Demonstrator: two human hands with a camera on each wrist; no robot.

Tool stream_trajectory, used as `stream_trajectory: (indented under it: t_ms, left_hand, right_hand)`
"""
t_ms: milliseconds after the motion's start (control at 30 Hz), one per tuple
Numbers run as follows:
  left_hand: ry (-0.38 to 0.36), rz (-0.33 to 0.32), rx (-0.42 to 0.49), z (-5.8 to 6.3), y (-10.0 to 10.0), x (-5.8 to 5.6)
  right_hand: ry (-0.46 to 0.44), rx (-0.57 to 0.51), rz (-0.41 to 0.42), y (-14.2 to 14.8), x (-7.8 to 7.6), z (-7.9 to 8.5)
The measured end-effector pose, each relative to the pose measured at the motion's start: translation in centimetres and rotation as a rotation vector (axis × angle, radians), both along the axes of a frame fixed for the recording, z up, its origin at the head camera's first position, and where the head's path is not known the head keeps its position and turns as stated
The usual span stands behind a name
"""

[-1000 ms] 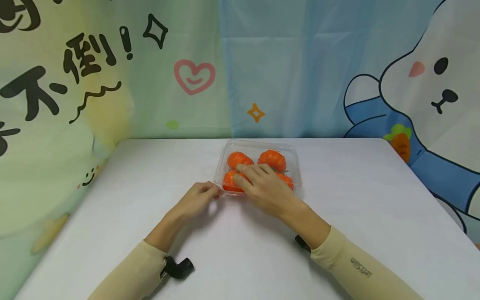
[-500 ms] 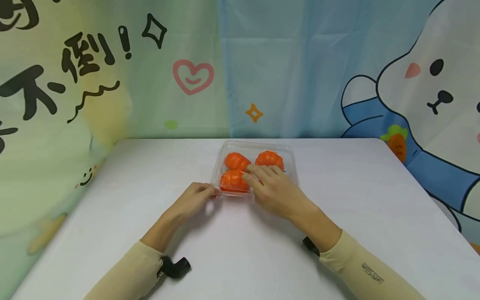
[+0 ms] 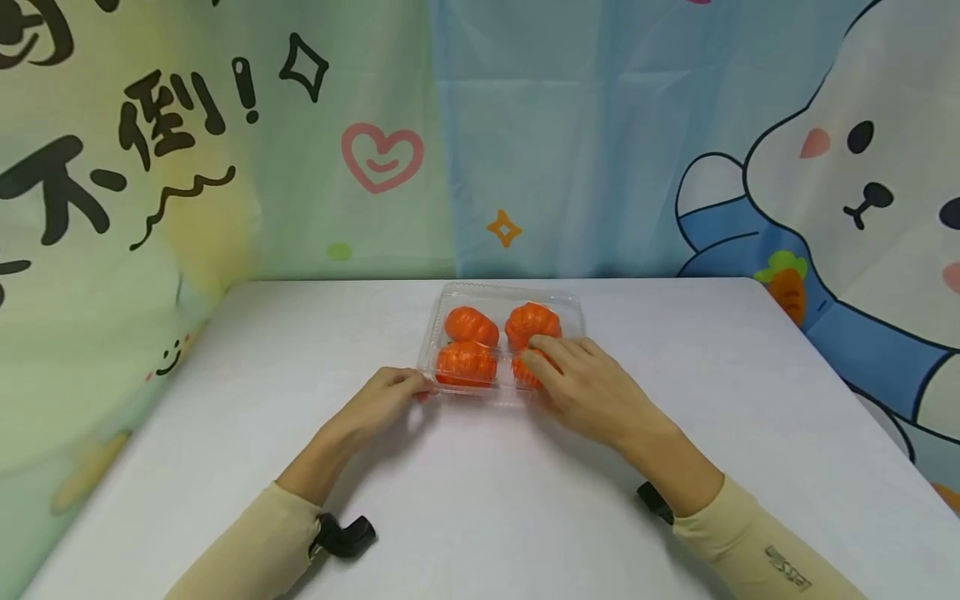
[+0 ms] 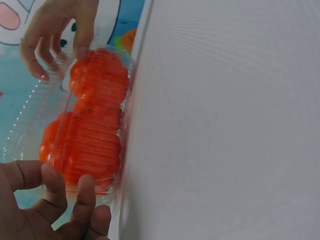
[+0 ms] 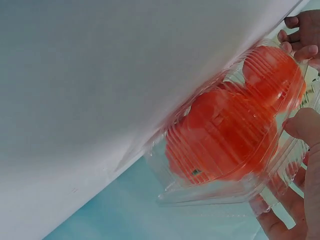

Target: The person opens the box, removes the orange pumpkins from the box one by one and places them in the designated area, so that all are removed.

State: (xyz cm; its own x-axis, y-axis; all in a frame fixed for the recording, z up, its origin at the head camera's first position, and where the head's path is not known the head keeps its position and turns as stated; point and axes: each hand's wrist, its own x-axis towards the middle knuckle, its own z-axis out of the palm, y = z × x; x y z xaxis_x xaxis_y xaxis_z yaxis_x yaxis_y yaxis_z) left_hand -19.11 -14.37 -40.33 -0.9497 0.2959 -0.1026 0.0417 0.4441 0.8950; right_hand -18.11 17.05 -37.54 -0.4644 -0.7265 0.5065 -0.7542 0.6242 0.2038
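Observation:
A clear plastic clamshell box point(image 3: 431, 335) stands near the back of the table, its ribbed wall facing me. Through the plastic show several small orange pumpkins point(image 3: 467, 363), one of them partly behind my right hand. My left hand point(image 3: 384, 398) holds the box's near left corner, fingers bent around it. Over the near right part of the box is my right hand point(image 3: 600, 398), its bent fingers on the lid. In the right wrist view the thumb point(image 5: 302, 124) touches the lid by the pumpkins, while other fingers point(image 5: 282, 205) show at the plastic edge.
The white table point(image 3: 480, 508) reaches back to a printed cloth backdrop point(image 3: 525, 125). Black wrist cameras point(image 3: 345, 536) sit under the sleeves. The box stands a little short of the table's back edge.
My right hand has slid right across the box, uncovering the near left pumpkin. The left hand stays at its corner. The whole scene shifts slightly left in view.

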Motion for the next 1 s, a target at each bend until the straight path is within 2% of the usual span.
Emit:
stream_trajectory:
  t_ms: [133,367,633,1000]
  left_hand:
    - [-0.004,-0.002,-0.005,-0.2,-0.1,-0.1]
    - [-0.004,-0.013,0.004,-0.4,-0.3,-0.2]
    - [-0.012,-0.041,-0.008,-0.4,-0.4,-0.3]
    - [0.087,-0.075,-0.056,-0.2,-0.1,0.1]
  right_hand:
    - [0.011,0.002,0.006,0.4,0.0,0.0]
    - [0.058,0.014,-0.029,1.2,0.1,0.1]
    - [0.077,0.033,0.054,1.8,0.2,0.0]
    - [0.103,0.143,0.112,2.6,0.3,0.4]
